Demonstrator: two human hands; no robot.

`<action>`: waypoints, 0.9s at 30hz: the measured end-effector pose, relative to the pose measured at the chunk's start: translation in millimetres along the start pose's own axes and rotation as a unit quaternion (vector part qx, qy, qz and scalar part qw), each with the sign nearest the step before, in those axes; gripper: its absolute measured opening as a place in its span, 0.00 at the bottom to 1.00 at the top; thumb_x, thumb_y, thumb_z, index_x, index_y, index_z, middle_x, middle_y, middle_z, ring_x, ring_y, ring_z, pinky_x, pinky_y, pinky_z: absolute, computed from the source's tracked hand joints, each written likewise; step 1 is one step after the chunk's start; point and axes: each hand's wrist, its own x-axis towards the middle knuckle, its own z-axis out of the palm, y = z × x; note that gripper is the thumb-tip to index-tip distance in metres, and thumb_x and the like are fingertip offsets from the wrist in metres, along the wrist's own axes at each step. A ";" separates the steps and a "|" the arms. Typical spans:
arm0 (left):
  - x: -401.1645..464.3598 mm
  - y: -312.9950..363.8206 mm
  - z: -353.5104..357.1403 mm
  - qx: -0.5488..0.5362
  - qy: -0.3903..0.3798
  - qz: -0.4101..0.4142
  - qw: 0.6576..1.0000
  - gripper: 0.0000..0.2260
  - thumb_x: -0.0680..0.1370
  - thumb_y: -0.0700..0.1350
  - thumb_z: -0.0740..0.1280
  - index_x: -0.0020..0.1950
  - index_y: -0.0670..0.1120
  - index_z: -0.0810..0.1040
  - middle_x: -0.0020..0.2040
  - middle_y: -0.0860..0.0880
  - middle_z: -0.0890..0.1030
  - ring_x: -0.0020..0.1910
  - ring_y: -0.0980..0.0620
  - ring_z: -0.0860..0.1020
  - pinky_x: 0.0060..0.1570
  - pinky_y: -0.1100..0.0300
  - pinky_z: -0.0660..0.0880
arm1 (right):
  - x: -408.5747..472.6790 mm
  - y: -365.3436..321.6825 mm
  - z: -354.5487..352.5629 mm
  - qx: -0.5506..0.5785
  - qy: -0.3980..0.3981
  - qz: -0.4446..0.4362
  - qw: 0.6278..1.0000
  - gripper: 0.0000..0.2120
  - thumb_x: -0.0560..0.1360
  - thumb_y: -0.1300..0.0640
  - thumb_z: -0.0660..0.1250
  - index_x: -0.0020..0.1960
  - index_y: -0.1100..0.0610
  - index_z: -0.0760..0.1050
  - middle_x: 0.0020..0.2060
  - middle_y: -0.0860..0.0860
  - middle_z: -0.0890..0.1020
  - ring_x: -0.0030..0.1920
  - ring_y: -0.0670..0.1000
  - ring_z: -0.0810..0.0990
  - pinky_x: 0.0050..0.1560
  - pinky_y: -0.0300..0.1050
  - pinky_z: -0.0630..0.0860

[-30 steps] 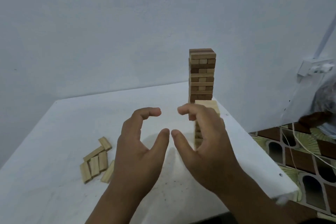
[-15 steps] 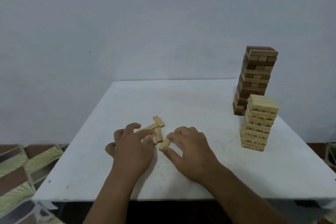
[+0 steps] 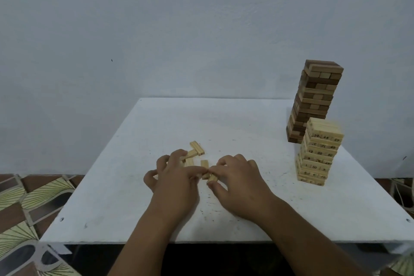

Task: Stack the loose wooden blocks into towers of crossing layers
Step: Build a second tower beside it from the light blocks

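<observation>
White worktop before pale wall. Left hand curled over loose blocks, apparently gathering them. Right hand pinches block beside pile, likely for numbered tower far right.

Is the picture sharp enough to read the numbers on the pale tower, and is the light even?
Head view: light dim and even, no glare; some numbers on the pale tower read, lower ones blur; hands slightly soft; table edges splay from the wide lens.
</observation>
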 end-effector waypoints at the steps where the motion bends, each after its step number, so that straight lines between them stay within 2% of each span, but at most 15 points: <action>1: -1.1 2.0 1.1 -0.001 -0.003 0.015 1.000 0.16 0.80 0.48 0.64 0.51 0.72 0.80 0.72 0.61 0.64 0.71 0.55 0.56 0.60 0.52 0.50 | -3.7 3.1 -1.4 0.003 0.003 0.005 1.000 0.16 0.79 0.42 0.58 0.64 0.42 0.74 0.58 0.42 0.75 0.58 0.47 0.68 0.58 0.46 0.62; 4: -2.3 3.6 1.9 -0.016 0.010 0.036 0.999 0.19 0.79 0.44 0.62 0.58 0.70 0.78 0.73 0.61 0.63 0.71 0.56 0.55 0.62 0.53 0.50 | -13.4 12.1 -5.3 0.009 0.014 0.020 1.000 0.16 0.77 0.42 0.60 0.64 0.41 0.73 0.57 0.39 0.75 0.57 0.45 0.68 0.57 0.44 0.60; 6: 0.6 -0.4 0.3 -0.012 0.032 -0.003 0.999 0.18 0.79 0.44 0.62 0.62 0.66 0.76 0.73 0.60 0.64 0.72 0.54 0.56 0.65 0.49 0.53 | -16.4 14.8 -7.5 0.017 0.016 0.027 0.999 0.16 0.78 0.43 0.60 0.65 0.40 0.71 0.58 0.39 0.75 0.58 0.44 0.68 0.56 0.43 0.58; 8: 3.0 -5.2 -1.1 0.004 0.041 -0.055 0.998 0.15 0.79 0.45 0.61 0.57 0.63 0.79 0.73 0.59 0.63 0.72 0.53 0.55 0.66 0.47 0.53 | -17.0 13.9 -8.1 0.012 0.013 0.019 1.000 0.15 0.79 0.45 0.59 0.65 0.39 0.71 0.58 0.39 0.74 0.58 0.44 0.67 0.56 0.43 0.57; 10: 3.3 -6.2 -0.9 0.011 0.037 -0.070 0.997 0.13 0.78 0.45 0.62 0.53 0.62 0.81 0.73 0.58 0.63 0.72 0.52 0.54 0.67 0.47 0.52 | -16.2 11.6 -8.0 0.009 0.004 0.010 1.000 0.13 0.80 0.46 0.57 0.63 0.37 0.72 0.58 0.39 0.73 0.58 0.44 0.66 0.56 0.43 0.55; 15: -0.6 4.5 2.0 0.007 0.015 -0.018 1.000 0.13 0.77 0.47 0.66 0.49 0.66 0.82 0.74 0.61 0.61 0.73 0.55 0.53 0.65 0.49 0.49 | -17.5 15.0 -9.8 0.002 0.003 0.016 1.000 0.15 0.80 0.47 0.56 0.63 0.38 0.73 0.61 0.40 0.73 0.62 0.45 0.65 0.58 0.45 0.57; 21: -8.0 25.1 9.8 0.011 -0.047 0.057 0.997 0.07 0.76 0.57 0.67 0.51 0.69 0.80 0.75 0.63 0.56 0.75 0.58 0.46 0.66 0.50 0.44 | -40.0 34.3 -20.4 -0.015 -0.009 0.027 0.999 0.15 0.81 0.46 0.56 0.66 0.39 0.73 0.65 0.39 0.73 0.62 0.46 0.67 0.61 0.49 0.60; 24: -9.2 42.3 14.2 -0.003 -0.082 0.099 0.992 0.06 0.76 0.57 0.67 0.51 0.68 0.79 0.75 0.65 0.59 0.77 0.58 0.48 0.67 0.52 0.40 | -53.8 46.7 -27.3 -0.018 -0.019 0.034 0.999 0.16 0.81 0.44 0.56 0.66 0.40 0.73 0.66 0.38 0.72 0.63 0.45 0.66 0.63 0.48 0.61; 27: -11.3 61.0 22.3 -0.008 -0.108 0.125 0.986 0.05 0.76 0.57 0.68 0.50 0.68 0.78 0.72 0.67 0.65 0.76 0.62 0.52 0.70 0.48 0.40 | -73.2 63.4 -34.2 -0.020 -0.023 0.038 0.999 0.16 0.80 0.42 0.56 0.65 0.40 0.74 0.65 0.37 0.73 0.61 0.44 0.67 0.62 0.47 0.61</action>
